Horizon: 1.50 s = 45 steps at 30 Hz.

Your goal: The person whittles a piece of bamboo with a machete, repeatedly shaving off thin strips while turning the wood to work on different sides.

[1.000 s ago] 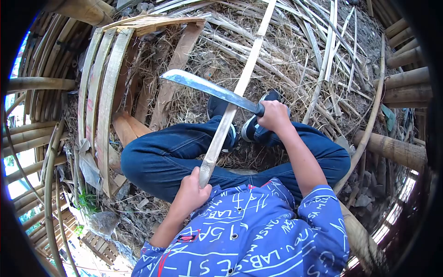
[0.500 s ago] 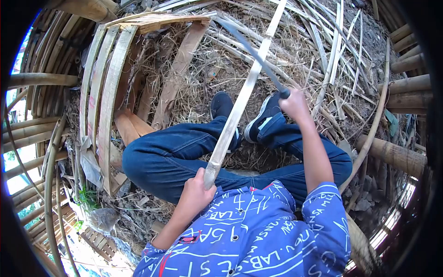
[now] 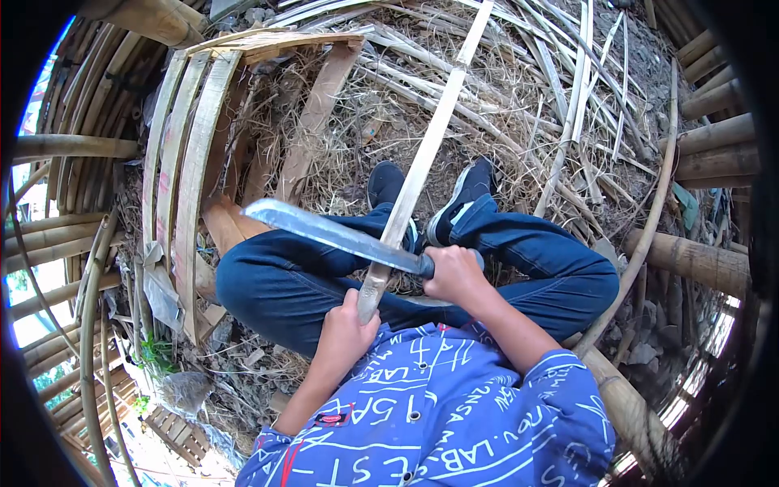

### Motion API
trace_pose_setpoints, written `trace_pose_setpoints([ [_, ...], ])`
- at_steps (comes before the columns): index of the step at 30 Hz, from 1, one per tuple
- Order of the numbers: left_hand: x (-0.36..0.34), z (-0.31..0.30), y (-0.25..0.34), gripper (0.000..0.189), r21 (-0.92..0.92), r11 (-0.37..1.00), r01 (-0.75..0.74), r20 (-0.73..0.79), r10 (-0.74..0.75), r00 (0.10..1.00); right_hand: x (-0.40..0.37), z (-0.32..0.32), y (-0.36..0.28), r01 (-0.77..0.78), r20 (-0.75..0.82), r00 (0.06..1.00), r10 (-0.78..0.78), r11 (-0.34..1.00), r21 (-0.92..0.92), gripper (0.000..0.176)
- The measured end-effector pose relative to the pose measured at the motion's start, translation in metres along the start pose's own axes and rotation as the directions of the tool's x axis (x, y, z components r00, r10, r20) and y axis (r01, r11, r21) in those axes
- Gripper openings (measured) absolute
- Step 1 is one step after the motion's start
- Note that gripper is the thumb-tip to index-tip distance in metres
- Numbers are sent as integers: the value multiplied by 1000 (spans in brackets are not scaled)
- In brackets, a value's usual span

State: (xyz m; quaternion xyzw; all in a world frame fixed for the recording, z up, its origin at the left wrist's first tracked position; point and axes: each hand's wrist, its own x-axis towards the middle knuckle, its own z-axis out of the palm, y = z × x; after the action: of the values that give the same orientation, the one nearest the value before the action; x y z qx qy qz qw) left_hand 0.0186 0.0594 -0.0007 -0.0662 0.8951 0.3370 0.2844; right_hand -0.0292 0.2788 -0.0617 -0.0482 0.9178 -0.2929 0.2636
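Observation:
My left hand (image 3: 346,331) is closed around the near end of a long, pale bamboo strip (image 3: 423,164), which slants away from my lap past my shoes to the top of the view. In my right hand (image 3: 456,274) is the dark handle of a machete (image 3: 333,236). Its broad, worn blade points left and lies across the strip, a short way beyond my left hand. The blade's curved tip is over my bent left knee.
On the left stands a wooden slatted crate (image 3: 197,174), close to my knee. Split bamboo strips (image 3: 584,81) and fibrous shavings (image 3: 324,170) litter the ground ahead. Bamboo poles (image 3: 690,261) wall both sides, and a thin curved pole (image 3: 661,203) runs along my right.
My right hand has come down and inward, swinging the machete from pointing away over the strip to lying across it near my left hand. The left hand keeps its hold.

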Motion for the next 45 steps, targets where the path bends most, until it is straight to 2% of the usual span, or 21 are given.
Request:
trace_pose_setpoints([
  [2,-1,0,-1,27,-7,1000,-9,1,9,1000,12,-9,6,-50,16,999,50,998,-41,27],
  [6,-2,0,-2,25,-7,999,-46,-9,46,999,48,-20,39,-129,-157,980,122,991,-35,24],
  [10,1,1,-4,25,-21,999,-35,-7,35,999,63,-28,50,-109,-122,988,92,984,-143,24],
  [12,-2,1,-4,26,-21,1000,-23,12,23,1000,70,-33,50,-161,-167,977,135,974,-157,24],
  [14,-6,1,-6,26,-8,1000,-28,11,28,1000,89,-50,67,-320,-187,935,302,944,-80,30],
  [15,-8,0,-7,26,5,999,-43,15,43,999,102,-52,91,-322,-256,918,304,946,-31,30],
  [17,-10,-2,-6,26,7,999,-36,22,36,999,128,-69,129,-404,-335,872,356,911,-83,32],
  [18,-9,-2,-5,26,2,999,-32,26,32,999,138,-74,153,-359,-418,862,288,928,-102,32],
  [19,-7,-2,-3,26,-1,999,-37,24,37,999,140,-93,152,-461,-399,822,407,887,-45,30],
  [22,-4,-3,0,26,-5,1000,-23,28,23,999,145,-111,162,-396,-429,845,318,912,-105,27],
  [25,-2,-2,2,26,45,999,-19,41,17,999,132,-104,143,-386,-409,850,333,921,-52,30],
  [27,-1,-4,5,29,-31,999,9,33,-8,999,111,-86,127,-266,-366,885,286,958,106,24],
  [30,0,-6,11,34,31,1000,-1,55,-1,999,72,-53,93,-145,-295,921,253,928,343,22],
  [31,1,-5,10,34,31,999,-9,57,7,998,59,-45,79,-81,-280,943,182,938,338,22],
  [32,2,-3,7,35,-9,1000,11,78,-10,997,46,-38,66,-18,-262,959,111,943,333,21],
  [34,4,-6,6,38,-46,999,23,100,-18,995,24,-23,43,-16,-157,984,82,924,381,27],
  [35,6,-11,9,42,-207,974,94,175,-58,983,14,-27,26,-33,-98,992,77,921,387,35],
  [36,7,-16,12,47,-356,918,175,253,-85,964,5,-30,12,-50,-38,997,70,918,393,43],
  [39,8,-24,19,54,-326,916,235,346,-116,931,-10,-18,-5,-9,25,1000,2,960,280,68],
  [43,11,-15,-2,51,-391,897,205,342,-65,937,-16,-20,-20,49,98,993,-62,991,127,73],
  [45,15,-13,-16,36,-555,831,42,280,139,950,-17,-18,-23,89,84,992,-98,991,103,76],
])
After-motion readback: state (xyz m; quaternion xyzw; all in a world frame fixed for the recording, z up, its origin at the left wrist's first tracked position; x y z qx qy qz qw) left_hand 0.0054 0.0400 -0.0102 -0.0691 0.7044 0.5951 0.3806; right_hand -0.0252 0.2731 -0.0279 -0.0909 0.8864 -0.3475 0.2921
